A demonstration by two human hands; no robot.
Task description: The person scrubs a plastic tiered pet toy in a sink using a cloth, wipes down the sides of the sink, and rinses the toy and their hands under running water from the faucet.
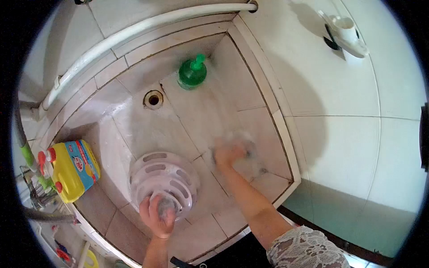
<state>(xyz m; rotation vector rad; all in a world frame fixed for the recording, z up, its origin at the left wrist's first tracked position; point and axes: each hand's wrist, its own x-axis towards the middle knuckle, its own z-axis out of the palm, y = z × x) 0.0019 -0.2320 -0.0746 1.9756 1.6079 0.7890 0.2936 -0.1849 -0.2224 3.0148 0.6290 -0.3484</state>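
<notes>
My left hand (pixel 157 217) is at the near end of a pale pink, translucent, round plastic piece (pixel 165 176) with slots around its rings. Its fingers curl around a clear knob-like part (pixel 167 206) there; whether this belongs to the pink piece I cannot tell. My right hand (pixel 230 154) presses low on the tiled basin floor (pixel 187 116), on the right side. White suds (pixel 250 163) and greyish patches lie around it. Motion blurs its fingers, so anything under them cannot be made out.
A green pump bottle (pixel 193 73) stands near the back corner, beside the round drain hole (pixel 153 99). On the left rim sits a yellow jug (pixel 76 169) with red caps. A white pipe (pixel 147 24) runs along the back wall. A white holder (pixel 346 35) hangs on the right wall.
</notes>
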